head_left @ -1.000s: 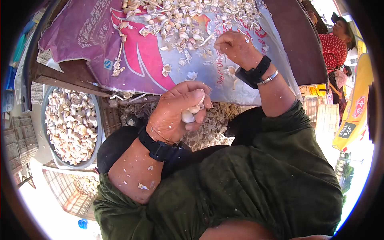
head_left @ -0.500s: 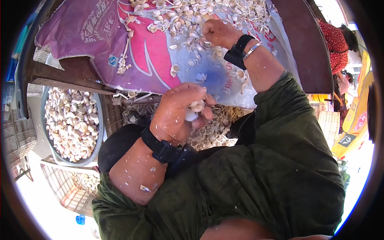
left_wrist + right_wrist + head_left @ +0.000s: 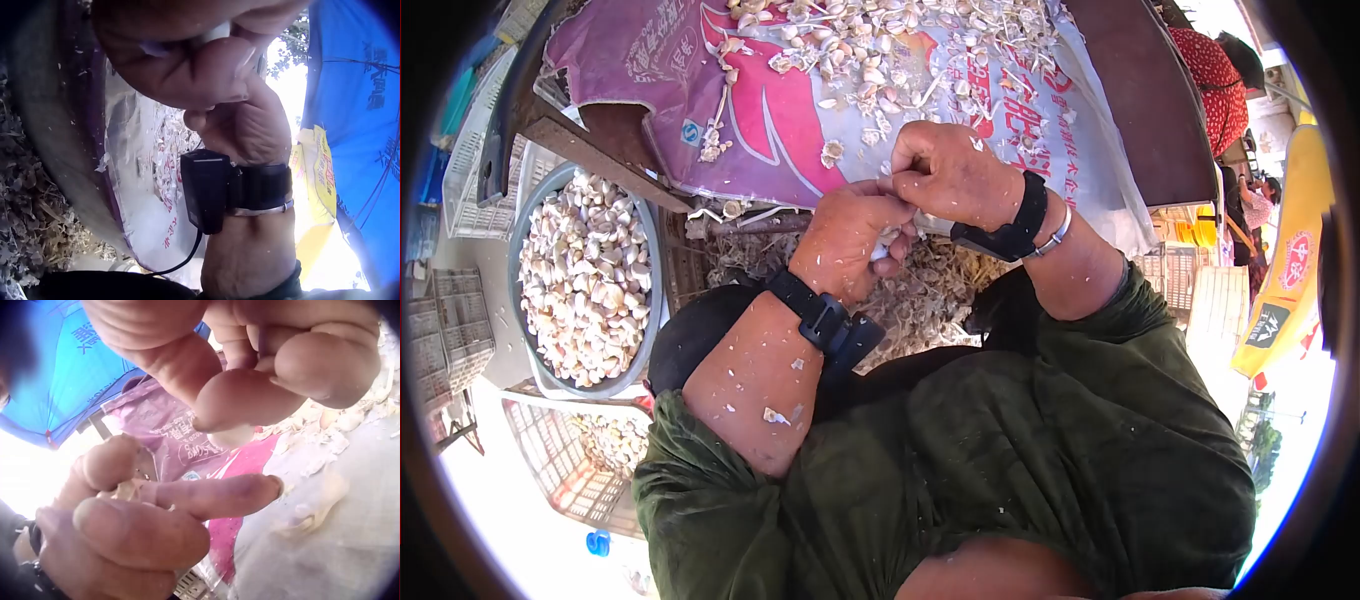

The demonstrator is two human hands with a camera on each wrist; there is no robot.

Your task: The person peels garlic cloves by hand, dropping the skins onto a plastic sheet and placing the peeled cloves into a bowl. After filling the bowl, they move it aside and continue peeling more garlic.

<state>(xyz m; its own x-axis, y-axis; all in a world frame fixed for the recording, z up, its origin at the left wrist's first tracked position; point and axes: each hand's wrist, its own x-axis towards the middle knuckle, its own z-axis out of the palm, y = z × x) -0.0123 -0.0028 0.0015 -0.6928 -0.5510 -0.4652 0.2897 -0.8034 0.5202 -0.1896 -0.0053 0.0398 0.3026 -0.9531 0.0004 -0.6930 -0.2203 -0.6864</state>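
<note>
My left hand [image 3: 850, 235] curls around some pale garlic cloves [image 3: 886, 243], which show between its fingers above the lap. Right against it is my right hand [image 3: 960, 180], its fingers bent and its tips meeting the left hand's. In the right wrist view the right thumb and fingers pinch a whitish clove [image 3: 232, 435], mostly covered by the fingertips. Papery bits [image 3: 127, 490] stick between the left fingers there. Beyond both hands, loose garlic [image 3: 880, 65] with dry stems and skins is spread on a printed plastic sack [image 3: 770, 150].
A grey basin [image 3: 657, 270] full of cloves stands at the left, with a plastic crate [image 3: 565, 480] holding more garlic below it. Dry skins [image 3: 930, 310] heap under the table edge. A person in red [image 3: 1212, 90] is at the far right.
My right hand reached to the garlic pile on the sack, then came back toward me to meet the left hand. The left hand keeps its cloves and has barely moved.
</note>
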